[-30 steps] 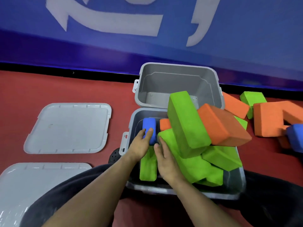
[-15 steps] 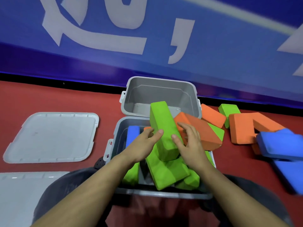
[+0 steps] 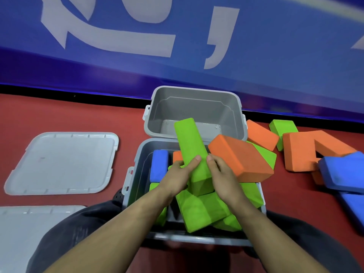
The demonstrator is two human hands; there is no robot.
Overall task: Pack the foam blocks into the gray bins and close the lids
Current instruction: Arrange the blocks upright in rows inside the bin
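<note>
**Both hands on a tilted green block over the near bin**

Left hand (image 3: 178,177): fingers curled round the left side of the long green block (image 3: 192,152), thumb tip laid on its top face. Right hand (image 3: 221,177): thumb pressed against the same block's right edge, the other fingers wrapped down its far side, partly hidden. Block held between the two hands, tilted, its far end raised over the rim of the far gray bin (image 3: 197,113).

Directly below, in the near gray bin (image 3: 136,174): more green blocks (image 3: 199,211) heaped at odd angles, a blue block (image 3: 159,166) stood along the left wall, a small patch of an orange piece (image 3: 177,156) just behind the left fingers. Large orange block (image 3: 241,156) resting slanted on the heap, just beside the right hand and jutting past the bin's right side.

Far gray bin touching the near one's back edge, open, gray floor visible inside.

On the red floor (image 3: 69,115) to the right: loose orange, green and blue blocks (image 3: 307,148) in a scattered pile. To the left: one gray lid (image 3: 63,162) flat and apart from the bins; a second lid (image 3: 25,229) nearer, cut off by the frame's edge. Behind everything, a blue wall (image 3: 275,56) with large pale lettering.
</note>
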